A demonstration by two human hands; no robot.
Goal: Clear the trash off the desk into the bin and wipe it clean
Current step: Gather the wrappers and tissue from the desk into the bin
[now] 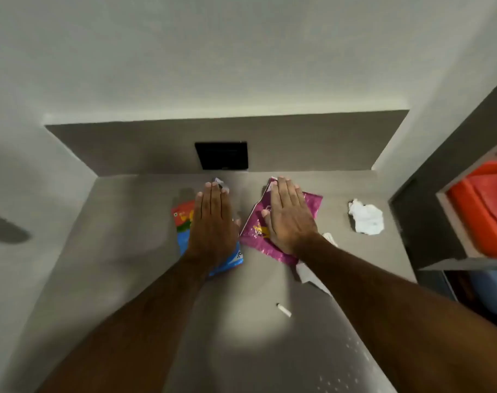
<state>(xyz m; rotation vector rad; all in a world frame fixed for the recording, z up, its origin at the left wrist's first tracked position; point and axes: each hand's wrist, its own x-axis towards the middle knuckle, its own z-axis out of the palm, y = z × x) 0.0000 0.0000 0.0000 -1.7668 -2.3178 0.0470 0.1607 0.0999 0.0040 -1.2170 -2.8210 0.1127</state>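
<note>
Stub (283, 309), one, 6 o'clock; wrappers, two: blue (182, 239) under flat left hand (213, 225), magenta (255, 231) under flat right hand (289, 219), neither clamped; tissue (366, 217), one, 3 o'clock; desk (128, 251).

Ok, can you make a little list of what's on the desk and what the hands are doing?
left hand: flat, palm down on the blue wrapper
right hand: flat, palm down on the pink wrapper
crumpled tissue: on the desk, to the right, untouched
small white stick: near the front, alone
bin: not in view
</note>
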